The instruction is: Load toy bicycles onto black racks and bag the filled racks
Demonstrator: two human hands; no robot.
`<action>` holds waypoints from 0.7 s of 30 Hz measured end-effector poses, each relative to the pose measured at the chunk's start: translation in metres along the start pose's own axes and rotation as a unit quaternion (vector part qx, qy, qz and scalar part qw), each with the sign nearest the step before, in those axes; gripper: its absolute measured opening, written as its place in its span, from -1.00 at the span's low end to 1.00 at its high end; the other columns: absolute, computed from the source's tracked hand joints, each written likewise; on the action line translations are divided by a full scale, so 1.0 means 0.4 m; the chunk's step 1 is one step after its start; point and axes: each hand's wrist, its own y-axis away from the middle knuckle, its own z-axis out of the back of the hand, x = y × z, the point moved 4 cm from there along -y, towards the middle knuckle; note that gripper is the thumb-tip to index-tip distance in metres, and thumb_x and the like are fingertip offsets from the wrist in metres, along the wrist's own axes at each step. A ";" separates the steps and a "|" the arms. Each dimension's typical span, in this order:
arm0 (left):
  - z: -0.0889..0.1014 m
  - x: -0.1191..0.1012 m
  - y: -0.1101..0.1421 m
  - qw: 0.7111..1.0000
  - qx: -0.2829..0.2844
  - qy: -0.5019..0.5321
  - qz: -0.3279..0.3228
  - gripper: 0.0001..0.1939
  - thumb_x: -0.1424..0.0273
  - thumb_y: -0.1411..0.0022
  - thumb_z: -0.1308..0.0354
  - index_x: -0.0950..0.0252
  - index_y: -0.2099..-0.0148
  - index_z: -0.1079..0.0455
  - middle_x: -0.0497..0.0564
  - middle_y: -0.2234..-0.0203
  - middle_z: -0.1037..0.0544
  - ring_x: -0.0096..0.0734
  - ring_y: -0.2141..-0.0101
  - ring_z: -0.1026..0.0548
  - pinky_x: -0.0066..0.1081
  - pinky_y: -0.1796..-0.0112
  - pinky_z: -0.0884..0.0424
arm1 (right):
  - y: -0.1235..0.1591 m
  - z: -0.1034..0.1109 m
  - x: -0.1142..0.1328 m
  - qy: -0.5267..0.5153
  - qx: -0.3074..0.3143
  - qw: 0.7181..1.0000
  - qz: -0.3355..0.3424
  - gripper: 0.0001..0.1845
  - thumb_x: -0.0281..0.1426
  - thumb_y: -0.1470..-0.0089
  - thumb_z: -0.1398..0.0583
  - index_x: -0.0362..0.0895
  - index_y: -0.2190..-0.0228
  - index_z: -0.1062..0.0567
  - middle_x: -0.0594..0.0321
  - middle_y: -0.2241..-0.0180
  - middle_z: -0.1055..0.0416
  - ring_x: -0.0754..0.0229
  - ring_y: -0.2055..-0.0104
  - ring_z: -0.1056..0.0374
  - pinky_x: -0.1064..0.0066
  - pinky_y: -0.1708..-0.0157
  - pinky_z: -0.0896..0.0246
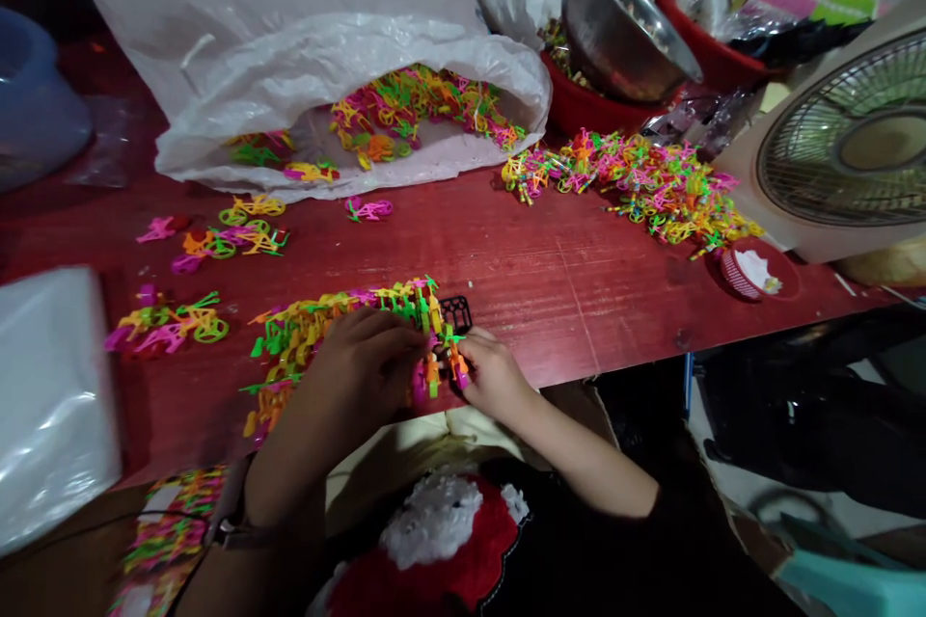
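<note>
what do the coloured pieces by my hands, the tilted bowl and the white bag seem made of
Coloured pieces: probably moulded plastic, bright and solid-coloured. Tilted bowl: metal, likely stainless steel, from its grey sheen. White bag: apparently thin plastic film, glossy and crinkled.

A smooth, faintly glossy, scuffed finish is shown by the red tabletop (470, 241). Crinkled, translucent film is seen in the large white plastic sack (289, 48), smooth moulding in the small neon-coloured plastic pieces (289, 335), and shiny metal in the round silver bowl (612, 24).
</note>
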 end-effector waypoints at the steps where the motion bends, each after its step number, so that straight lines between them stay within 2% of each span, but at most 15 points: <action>1: 0.001 -0.001 -0.001 1.000 0.001 -0.004 -0.004 -0.83 0.43 -0.42 -0.14 0.24 0.16 -0.57 0.04 0.24 -0.64 -0.25 0.21 -0.52 -0.17 0.15 -0.43 | -0.002 0.002 0.002 0.005 0.003 1.000 0.000 -0.76 -0.66 -0.06 -0.15 -0.07 0.44 -0.40 0.24 0.42 -0.38 0.12 0.28 -0.32 0.36 0.27 -0.23; 10: 0.001 0.002 0.001 1.000 0.016 -0.017 -0.004 -0.86 0.43 -0.40 -0.16 0.25 0.25 -0.51 0.04 0.30 -0.57 -0.22 0.22 -0.47 -0.19 0.15 -0.37 | -0.008 -0.018 0.014 0.054 0.029 0.998 0.013 -0.73 -0.69 -0.08 -0.12 -0.07 0.44 -0.40 0.18 0.39 -0.43 0.06 0.22 -0.31 0.29 0.20 -0.26; 15: -0.002 -0.020 -0.007 0.999 0.006 -0.038 -0.010 -0.88 0.39 -0.40 -0.18 0.26 0.09 -0.52 0.07 0.21 -0.58 -0.16 0.15 -0.47 -0.15 0.10 -0.36 | -0.008 -0.022 0.008 0.024 0.005 1.000 0.020 -0.78 -0.61 -0.20 -0.12 -0.09 0.41 -0.45 0.17 0.38 -0.45 0.08 0.23 -0.33 0.30 0.20 -0.28; 17: -0.012 -0.029 -0.012 0.999 0.007 -0.043 -0.026 -0.90 0.41 -0.40 -0.19 0.24 0.10 -0.52 0.06 0.21 -0.58 -0.15 0.13 -0.46 -0.12 0.06 -0.35 | -0.007 -0.019 0.006 0.009 -0.002 1.000 0.014 -0.80 -0.59 -0.21 -0.13 -0.11 0.36 -0.49 0.16 0.36 -0.47 0.08 0.22 -0.35 0.30 0.18 -0.29; 19: -0.023 -0.030 -0.014 0.998 -0.006 -0.038 -0.041 -0.94 0.44 -0.38 -0.21 0.23 0.17 -0.52 0.03 0.26 -0.58 -0.17 0.16 -0.45 -0.12 0.05 -0.34 | -0.006 -0.012 0.007 -0.004 0.000 1.000 0.001 -0.82 -0.59 -0.19 -0.16 -0.12 0.34 -0.52 0.17 0.36 -0.49 0.09 0.21 -0.37 0.30 0.16 -0.30; 21: -0.030 -0.026 -0.014 0.998 -0.036 -0.026 -0.051 -0.96 0.45 -0.36 -0.24 0.23 0.20 -0.51 0.03 0.29 -0.57 -0.18 0.19 -0.44 -0.14 0.08 -0.35 | -0.010 0.003 0.008 -0.020 0.028 0.999 -0.009 -0.85 -0.59 -0.16 -0.20 -0.13 0.35 -0.54 0.19 0.37 -0.50 0.12 0.24 -0.39 0.31 0.17 -0.30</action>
